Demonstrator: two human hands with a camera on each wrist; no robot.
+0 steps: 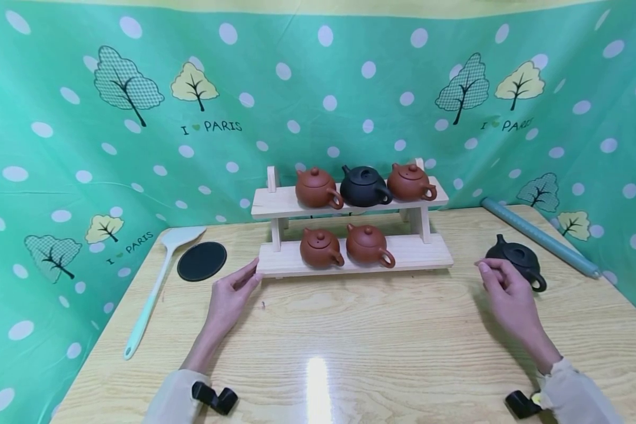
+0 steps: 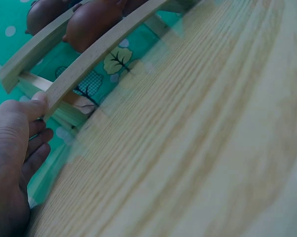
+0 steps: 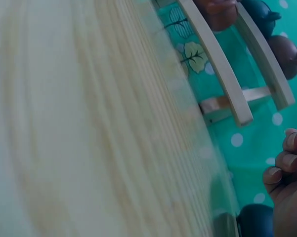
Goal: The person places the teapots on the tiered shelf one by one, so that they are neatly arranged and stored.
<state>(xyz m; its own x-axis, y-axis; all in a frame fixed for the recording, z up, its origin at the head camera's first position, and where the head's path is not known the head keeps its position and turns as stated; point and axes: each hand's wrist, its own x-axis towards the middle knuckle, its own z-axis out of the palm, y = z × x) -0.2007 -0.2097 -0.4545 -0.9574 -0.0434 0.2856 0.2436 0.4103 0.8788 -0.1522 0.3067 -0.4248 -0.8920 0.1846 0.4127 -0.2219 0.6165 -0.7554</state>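
Observation:
A two-tier wooden shelf (image 1: pixel 424 262) stands at the back of the table. My left hand (image 1: pixel 227 301) grips the left end of its lower board, thumb on the front edge in the left wrist view. Two brown teapots sit on that board, a left one (image 1: pixel 318 248) and a right one (image 1: pixel 366 242). Above, a black teapot (image 1: pixel 361 187) stands between a brown teapot (image 1: pixel 312 189) and another brown teapot (image 1: pixel 407 184). Off the shelf's right end, my right hand (image 1: pixel 513 303) has loosely curled fingers and holds nothing. Just behind it stands another black teapot (image 1: pixel 519 259), partly covered by the hand.
On the left lie a spatula (image 1: pixel 159 288) with a pale green handle and a round black mat (image 1: pixel 202 261). A green roll (image 1: pixel 540 237) lies along the back right edge of the table (image 1: pixel 381 347). A green dotted cloth (image 1: pixel 318 70) hangs behind and at both sides.

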